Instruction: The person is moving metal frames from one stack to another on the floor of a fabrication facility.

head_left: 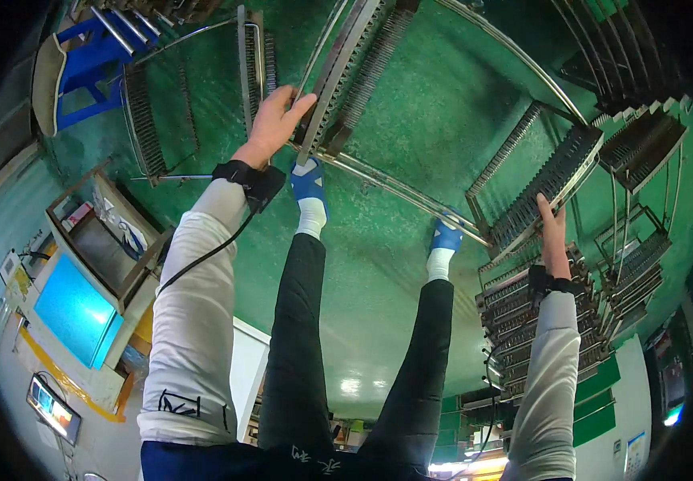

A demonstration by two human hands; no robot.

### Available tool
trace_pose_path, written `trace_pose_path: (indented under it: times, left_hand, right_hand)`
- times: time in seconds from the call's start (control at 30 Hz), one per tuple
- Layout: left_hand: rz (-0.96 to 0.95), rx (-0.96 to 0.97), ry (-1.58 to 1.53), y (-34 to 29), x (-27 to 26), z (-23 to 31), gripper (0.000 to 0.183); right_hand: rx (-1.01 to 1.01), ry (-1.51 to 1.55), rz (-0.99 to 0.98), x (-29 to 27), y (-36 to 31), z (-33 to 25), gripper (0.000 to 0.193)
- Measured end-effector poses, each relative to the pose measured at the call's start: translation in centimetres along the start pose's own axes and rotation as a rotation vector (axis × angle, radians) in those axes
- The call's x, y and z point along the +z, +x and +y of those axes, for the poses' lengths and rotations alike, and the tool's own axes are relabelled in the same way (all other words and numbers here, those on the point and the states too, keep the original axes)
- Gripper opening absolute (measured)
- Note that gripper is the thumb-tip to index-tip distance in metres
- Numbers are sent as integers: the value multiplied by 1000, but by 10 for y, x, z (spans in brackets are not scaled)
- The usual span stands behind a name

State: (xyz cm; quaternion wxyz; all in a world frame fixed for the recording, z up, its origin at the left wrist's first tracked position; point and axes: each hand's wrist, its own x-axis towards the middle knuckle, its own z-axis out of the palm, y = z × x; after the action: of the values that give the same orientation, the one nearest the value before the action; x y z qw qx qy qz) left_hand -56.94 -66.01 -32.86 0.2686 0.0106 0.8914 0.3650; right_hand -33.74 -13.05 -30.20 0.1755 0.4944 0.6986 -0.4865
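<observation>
A wide metal slotted rack [551, 178] stands upright in front of me on the green floor, with toothed side panels joined by shiny rods. My left hand [273, 127] is closed round the edge of its left panel, thumb and forefinger showing and the other fingers partly hidden. At the outer edge of the right panel, my right hand [553, 236] grips the frame with its fingers on the toothed bar. The rack's lower front rods run just ahead of my blue shoes [308, 179].
More slotted racks [150, 120] stand at the left, and several are packed together at the right [535, 321]. A blue stool [90, 80] is at the far left. Beside my left arm stands a bench with a blue panel [78, 309] and a phone-like screen [53, 407].
</observation>
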Motion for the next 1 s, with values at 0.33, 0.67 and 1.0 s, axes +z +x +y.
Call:
trace_pose_path:
  times: [0.33, 0.67, 1.0]
  left_hand:
    - [370, -37, 157, 5, 43, 2, 45]
    - [231, 10, -301, -28, -25, -18, 31]
    - [477, -488, 76, -119, -220, -212, 38]
  right_hand:
    - [-21, -146, 64, 0, 10, 9, 96]
    - [-225, -762, 417, -25, 15, -17, 89]
    - [-549, -214, -289, 288, -108, -183, 32]
